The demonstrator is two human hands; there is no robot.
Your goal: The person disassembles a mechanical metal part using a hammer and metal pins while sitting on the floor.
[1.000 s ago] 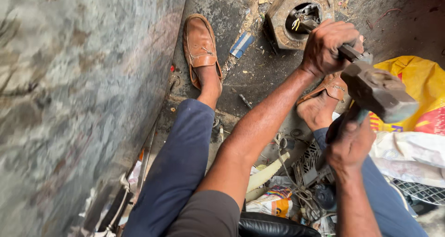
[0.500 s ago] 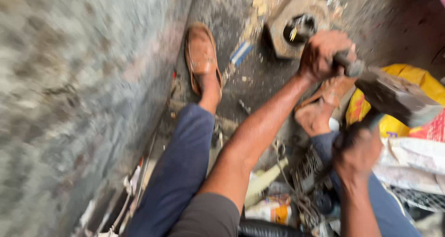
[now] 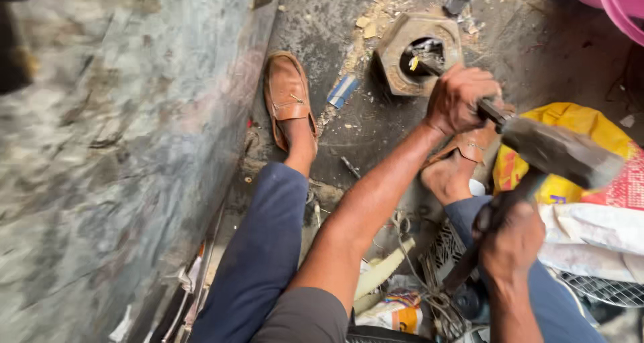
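Note:
My left hand (image 3: 459, 98) is closed around a dark metal rod (image 3: 488, 108) whose tip rests inside a big rusty hexagonal nut (image 3: 396, 65) on the dirty floor. My right hand (image 3: 511, 239) grips the wooden handle of a heavy hammer. The grey hammer head (image 3: 557, 152) is blurred and sits against the rod's upper end, just right of my left hand. My legs in blue trousers stretch forward, with a brown shoe (image 3: 287, 95) on the left foot and a brown sandal (image 3: 469, 145) on the right.
A grey concrete wall (image 3: 100, 155) fills the left side. A yellow sack (image 3: 583, 125) and a white sack (image 3: 590, 239) lie at right, with a pink tub (image 3: 620, 1) at the top right. Wire mesh (image 3: 597, 289), cables and scraps lie near my knees.
The view has shifted so the nut sits lower in frame. Both hands keep their grips, and the hammer head stays close to the rod's end, moving only slightly.

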